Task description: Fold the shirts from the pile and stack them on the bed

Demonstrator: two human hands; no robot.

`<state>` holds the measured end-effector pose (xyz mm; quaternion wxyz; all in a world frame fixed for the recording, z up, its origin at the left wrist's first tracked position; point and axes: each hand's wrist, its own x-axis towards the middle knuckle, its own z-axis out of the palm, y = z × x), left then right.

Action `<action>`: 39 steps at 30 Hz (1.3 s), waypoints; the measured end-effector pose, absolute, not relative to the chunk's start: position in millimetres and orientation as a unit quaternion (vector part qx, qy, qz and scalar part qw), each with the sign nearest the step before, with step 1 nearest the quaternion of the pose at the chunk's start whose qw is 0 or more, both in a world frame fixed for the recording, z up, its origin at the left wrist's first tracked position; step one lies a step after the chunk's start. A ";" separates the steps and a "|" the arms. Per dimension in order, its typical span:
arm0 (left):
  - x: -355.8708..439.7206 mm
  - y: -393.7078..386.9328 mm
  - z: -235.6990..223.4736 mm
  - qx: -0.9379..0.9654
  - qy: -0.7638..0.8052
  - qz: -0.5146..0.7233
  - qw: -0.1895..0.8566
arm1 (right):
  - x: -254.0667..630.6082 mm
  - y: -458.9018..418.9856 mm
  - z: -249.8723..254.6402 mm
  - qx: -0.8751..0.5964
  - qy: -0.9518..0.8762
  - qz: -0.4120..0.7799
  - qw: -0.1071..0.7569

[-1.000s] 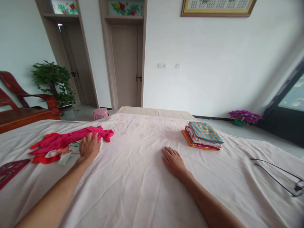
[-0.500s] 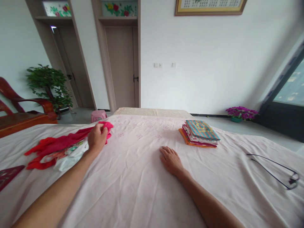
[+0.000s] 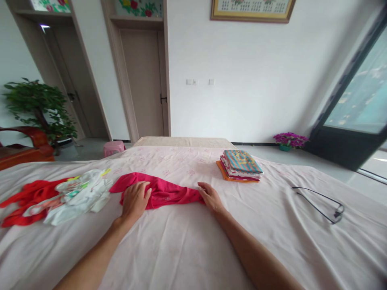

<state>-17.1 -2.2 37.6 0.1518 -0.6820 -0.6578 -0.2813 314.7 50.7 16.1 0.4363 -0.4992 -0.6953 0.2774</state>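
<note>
A crumpled deep-pink garment lies stretched sideways on the pale bed sheet in front of me. My left hand rests on its left part, fingers extended and thumb apart. At its right end, my right hand touches the cloth with outstretched fingers; their undersides are hidden. Left of the garment is a loose heap with red cloth and white printed cloth. Beyond my right hand sits a neat stack of folded cloths, with a blue-and-orange striped one on top.
Eyeglasses lie on the sheet at the right. Past the far edge are a pink stool, a potted plant and purple flowers. A wooden armchair stands at the left.
My left hand took the pink garment off the heap and brought it right, to the middle. It now lies between both hands. My right hand has turned inward onto its end. The view swung right.
</note>
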 end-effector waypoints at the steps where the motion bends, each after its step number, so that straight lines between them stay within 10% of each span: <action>1: -23.4 -1.1 27.3 -0.667 -0.678 -0.262 0.164 | 314.0 50.3 16.4 -0.504 -0.705 0.262 0.425; 28: -44.0 -2.1 16.5 -0.623 -0.701 -0.307 0.163 | 308.8 26.7 38.9 -0.516 -0.797 0.069 0.306; 39: 65.7 -68.3 70.3 -0.761 -0.456 -0.374 -0.270 | 345.9 58.3 27.7 -0.547 -0.583 0.072 0.597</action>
